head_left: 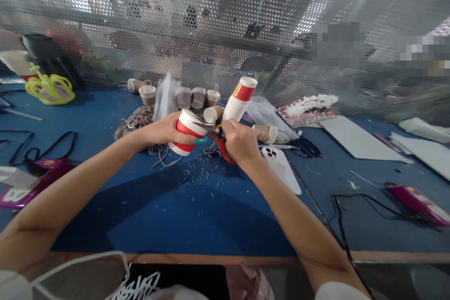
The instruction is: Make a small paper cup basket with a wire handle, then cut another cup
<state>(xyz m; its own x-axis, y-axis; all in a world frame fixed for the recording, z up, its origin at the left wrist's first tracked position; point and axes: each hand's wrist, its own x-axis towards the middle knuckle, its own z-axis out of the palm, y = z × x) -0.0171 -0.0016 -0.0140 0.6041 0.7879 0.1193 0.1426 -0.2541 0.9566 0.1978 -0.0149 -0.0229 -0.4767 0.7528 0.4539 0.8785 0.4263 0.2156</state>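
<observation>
My left hand (168, 129) is wrapped round a red and white paper cup (185, 126), tilted above the blue table, with a teal nail showing on one finger. In my right hand (241, 140) is a pair of red-handled scissors (225, 150). Their blades point left and reach the cup's upper right side; whether they are cutting into it I cannot tell. Just behind my right hand leans a stack of nested paper cups (239, 101) in the same colours. Twine-wrapped small cups (146, 93) stand behind my left hand.
A heap of grey cord (135, 122) lies at left, beside clear plastic bags (165, 96). A white phone (281, 168) and a twine spool (263, 133) are at right. Magenta devices with black cables (418, 201) lie on both sides. A perforated metal screen (225, 33) closes off the back.
</observation>
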